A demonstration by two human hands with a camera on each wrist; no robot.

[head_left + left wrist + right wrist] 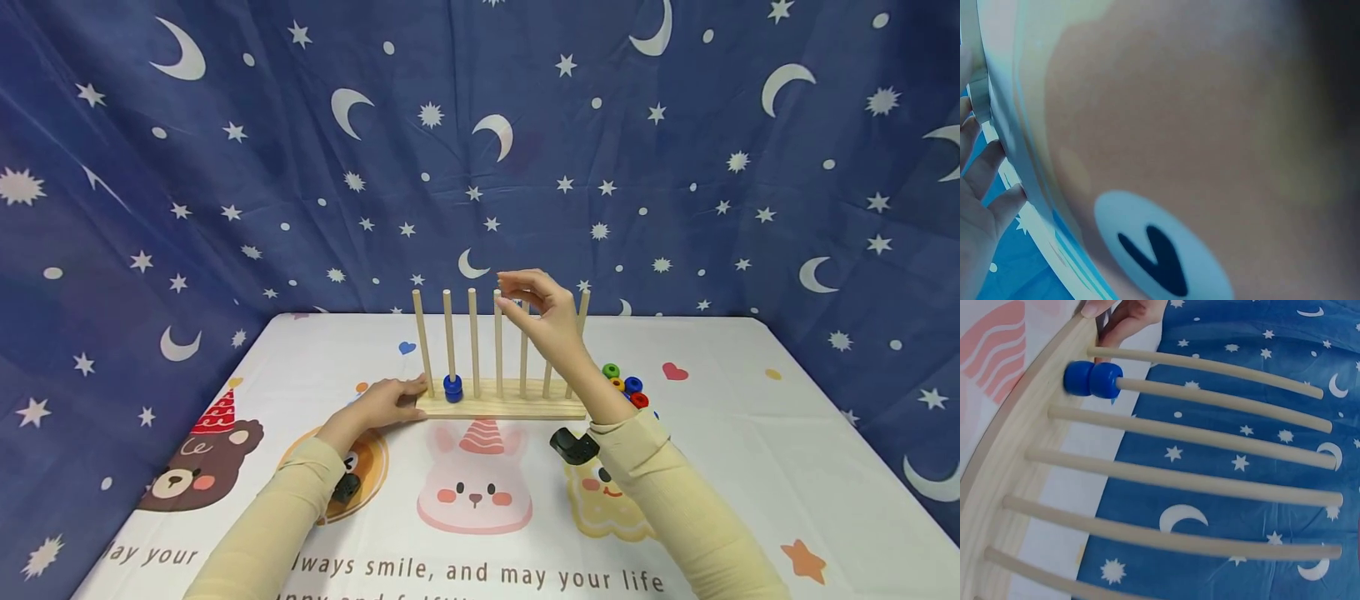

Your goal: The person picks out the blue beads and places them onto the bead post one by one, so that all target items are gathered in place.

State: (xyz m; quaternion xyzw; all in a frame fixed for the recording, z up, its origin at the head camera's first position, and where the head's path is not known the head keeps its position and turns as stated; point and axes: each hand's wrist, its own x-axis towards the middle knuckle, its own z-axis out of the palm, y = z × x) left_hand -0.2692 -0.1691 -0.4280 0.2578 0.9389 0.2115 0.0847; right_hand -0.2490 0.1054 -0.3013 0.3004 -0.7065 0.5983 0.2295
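Note:
A wooden peg stand (501,407) with a row of upright pegs stands on the table. Two blue beads (453,389) are stacked low on its second peg from the left; they also show in the right wrist view (1092,379). My left hand (386,403) holds the left end of the base, thumb at the front edge and fingers at the end. My right hand (546,312) is raised by the tops of the middle pegs, its thumb and fingers curved and apart. I see no bead between them. The right wrist view does not show this hand.
Loose beads (633,385) in green, yellow, blue and red lie right of the stand, partly behind the right forearm. A printed white tablecloth (712,500) covers the table. A blue curtain (420,183) with moons and stars hangs behind. Black devices (573,447) sit at both wrists.

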